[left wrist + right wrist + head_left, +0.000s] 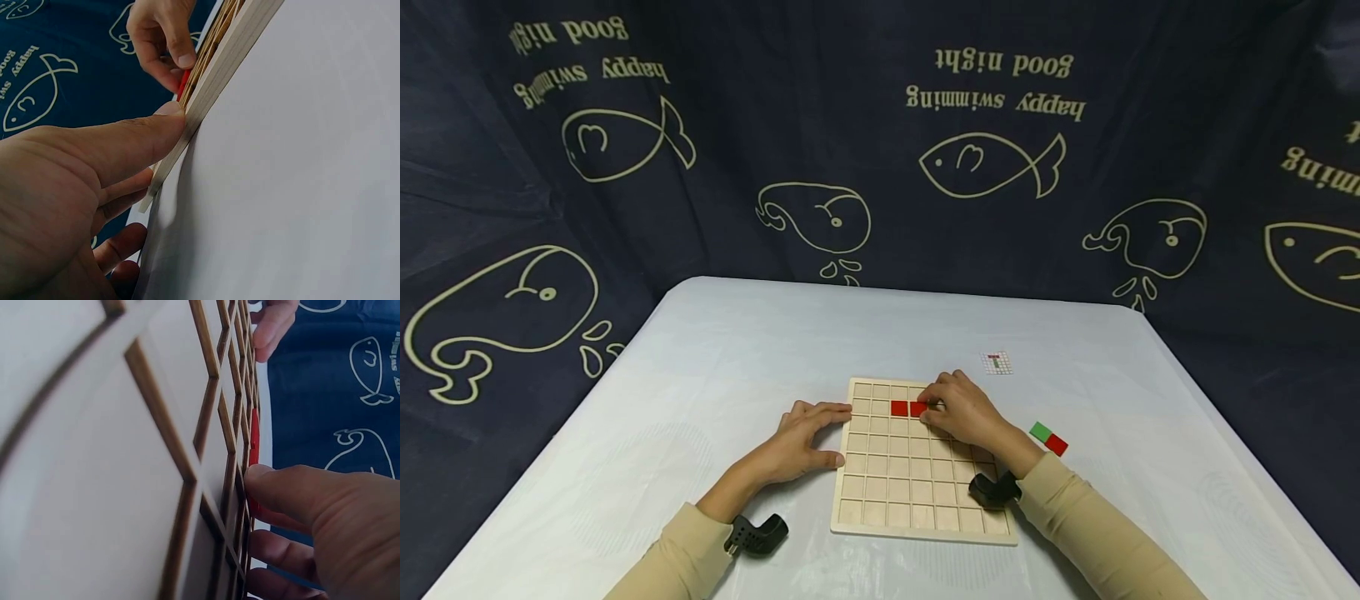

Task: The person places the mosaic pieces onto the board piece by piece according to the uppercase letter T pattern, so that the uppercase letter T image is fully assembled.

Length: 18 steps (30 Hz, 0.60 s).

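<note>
A light wooden grid board (898, 490) lies on the white table. Two red square tiles sit side by side in its second row from the far edge; the left one (899, 408) is free of any hand. My right hand (962, 410) pinches the right red tile (918, 409) between thumb and fingers at its cell. In the right wrist view the thumb (275, 484) presses at the red edge, and the fingertips are partly hidden behind it. My left hand (801, 442) touches the board's left edge with its thumb (144, 140) and fingers spread along it.
Right of the board, a green tile (1041, 432) and another red tile (1056, 444) lie next to each other. A small printed grid card (997, 362) with a coloured pattern lies beyond the board. A dark curtain (880, 125) with fish drawings hangs behind the table.
</note>
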Tool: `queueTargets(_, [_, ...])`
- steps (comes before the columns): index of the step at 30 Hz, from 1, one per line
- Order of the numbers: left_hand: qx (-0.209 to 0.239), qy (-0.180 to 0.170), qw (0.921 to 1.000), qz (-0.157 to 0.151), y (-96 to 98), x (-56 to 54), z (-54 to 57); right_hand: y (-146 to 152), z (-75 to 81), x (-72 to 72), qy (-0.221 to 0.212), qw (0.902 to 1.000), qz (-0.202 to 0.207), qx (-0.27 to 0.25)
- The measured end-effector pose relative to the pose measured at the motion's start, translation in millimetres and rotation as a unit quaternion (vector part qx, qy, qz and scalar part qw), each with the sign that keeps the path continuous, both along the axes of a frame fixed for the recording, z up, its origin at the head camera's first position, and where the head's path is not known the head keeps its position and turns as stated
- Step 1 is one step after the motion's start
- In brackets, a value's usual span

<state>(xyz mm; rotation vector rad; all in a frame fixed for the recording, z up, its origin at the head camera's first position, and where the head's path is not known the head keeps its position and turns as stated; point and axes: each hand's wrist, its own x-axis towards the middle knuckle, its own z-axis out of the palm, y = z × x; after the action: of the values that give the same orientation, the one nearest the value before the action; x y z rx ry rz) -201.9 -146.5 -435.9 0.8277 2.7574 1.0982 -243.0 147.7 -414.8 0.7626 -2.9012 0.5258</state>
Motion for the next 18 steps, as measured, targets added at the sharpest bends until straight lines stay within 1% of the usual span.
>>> queueTargets(18, [0.001, -0.002, 1.0000, 0.001, -0.2, 0.2, 0.3, 0.2, -2.8, -0.1, 0.005, 0.9999, 0.004, -0.010])
